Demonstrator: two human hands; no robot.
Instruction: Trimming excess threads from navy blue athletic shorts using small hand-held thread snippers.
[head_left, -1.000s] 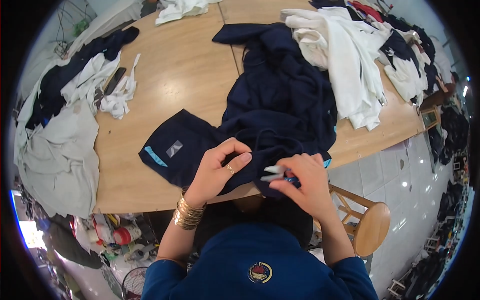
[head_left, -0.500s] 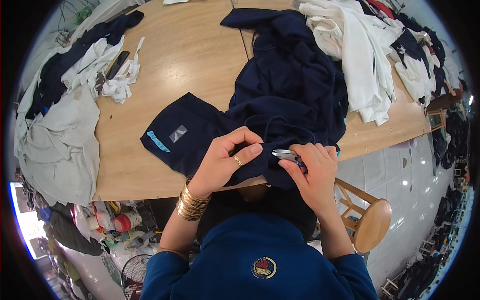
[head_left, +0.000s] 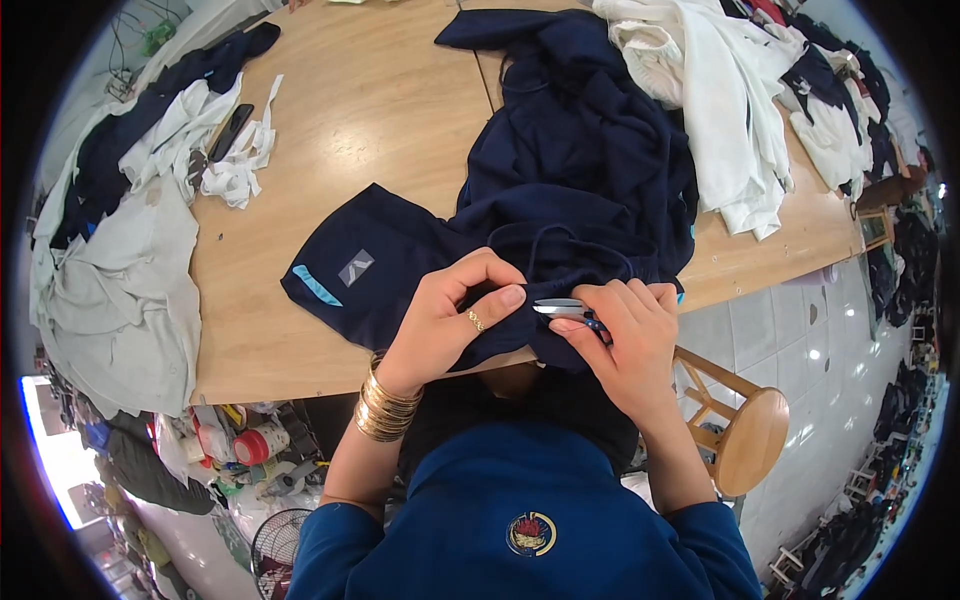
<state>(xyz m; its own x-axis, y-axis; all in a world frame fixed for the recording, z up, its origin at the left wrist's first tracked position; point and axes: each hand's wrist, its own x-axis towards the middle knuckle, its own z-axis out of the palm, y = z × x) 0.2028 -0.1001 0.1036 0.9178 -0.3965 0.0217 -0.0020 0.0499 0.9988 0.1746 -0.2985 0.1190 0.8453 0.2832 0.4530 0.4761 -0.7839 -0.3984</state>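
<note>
Snips, held in the curled right hand, point left toward the left hand, pinched closed on the garment. This lies beneath and beyond both, running lengthwise away.

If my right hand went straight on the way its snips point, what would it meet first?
Probably the navy garment bunched at your left hand, just past the tips of the snips, with your left thumb close behind; depth is unclear.
</note>
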